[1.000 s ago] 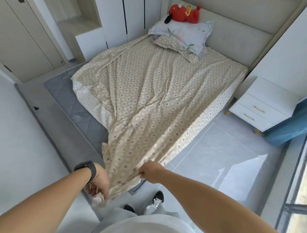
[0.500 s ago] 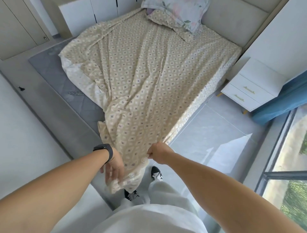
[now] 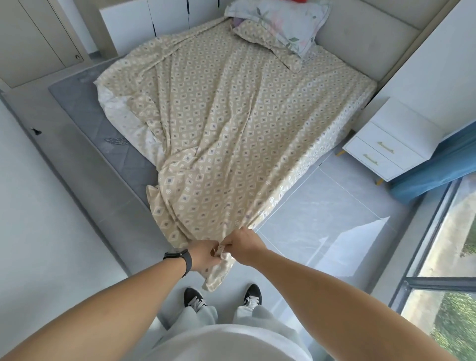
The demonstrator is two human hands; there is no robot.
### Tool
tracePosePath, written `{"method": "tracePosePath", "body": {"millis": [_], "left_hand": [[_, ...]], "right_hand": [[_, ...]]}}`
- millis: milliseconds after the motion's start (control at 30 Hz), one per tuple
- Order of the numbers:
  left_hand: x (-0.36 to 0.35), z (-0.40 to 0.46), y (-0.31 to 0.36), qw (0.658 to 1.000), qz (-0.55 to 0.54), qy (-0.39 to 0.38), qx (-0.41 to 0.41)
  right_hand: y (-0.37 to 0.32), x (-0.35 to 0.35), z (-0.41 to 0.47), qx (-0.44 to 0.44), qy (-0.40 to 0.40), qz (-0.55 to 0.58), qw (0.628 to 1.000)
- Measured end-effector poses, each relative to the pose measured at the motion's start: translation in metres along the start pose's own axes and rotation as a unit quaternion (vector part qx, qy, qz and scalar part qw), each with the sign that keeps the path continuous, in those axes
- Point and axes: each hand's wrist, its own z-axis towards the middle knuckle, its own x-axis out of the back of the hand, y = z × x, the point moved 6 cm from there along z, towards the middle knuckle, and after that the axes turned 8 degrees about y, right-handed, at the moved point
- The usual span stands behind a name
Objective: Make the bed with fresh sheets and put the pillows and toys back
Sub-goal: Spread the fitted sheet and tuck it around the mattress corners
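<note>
Head view, only one available. Landmark: the mattress.

The patterned sheet is being held by its foot-end corner, just off the foot of the mattress. The left hand is pinching the bunched corner, fingers curled round the fabric. The right hand is gripping the same bunch right beside it, fist closed on cloth; the two hands are nearly touching. Judgement: the corner is being gathered so the sheet can be drawn taut and shifted sideways.

The sheet is lying skewed: the window side of the mattress is being covered down to the edge, while a grey strip along the wall side is being left bare. A white underside is being shown where the edge is folded over, near the bare strip.

Two pillows are being kept stacked at the head of the mattress, on top of the sheet. A red toy is barely being caught beyond them, mostly cropped.

Judgement: spreading stage, not finished; the wall-side strip is yet to be covered.

The nightstand is standing beside the mattress head, window side.
</note>
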Motion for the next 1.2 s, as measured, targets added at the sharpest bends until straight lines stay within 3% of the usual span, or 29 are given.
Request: {"method": "tracePosePath", "body": {"millis": [133,300,500,733,833,1067,1200], "left_hand": [[0.016,-0.002,-0.001,0.994,-0.023,0.11,0.013],[0.022,-0.001,-0.005,0.991,0.004,0.131,0.0],[0.022,-0.007,-0.008,0.992,0.097,0.078,0.03],[-0.004,-0.017,-0.042,0.985,0.148,-0.041,0.073],[-0.015,-0.02,-0.04,0.985,0.154,-0.039,0.061],[-0.022,-0.02,-0.025,0.984,0.148,-0.083,0.057],[-0.002,-0.001,-0.021,0.992,0.102,-0.044,0.056]], "right_hand": [[0.012,0.005,-0.006,-0.007,0.012,0.076,0.997],[0.02,0.012,-0.01,0.004,0.011,0.093,0.996],[0.033,-0.014,-0.018,0.003,-0.097,-0.038,0.995],[0.042,-0.033,-0.019,-0.003,-0.151,-0.035,0.988],[0.045,-0.03,-0.021,0.009,-0.182,-0.064,0.981],[0.045,-0.021,-0.018,0.011,-0.172,-0.074,0.982],[0.033,-0.002,-0.006,-0.003,-0.131,-0.055,0.99]]}}
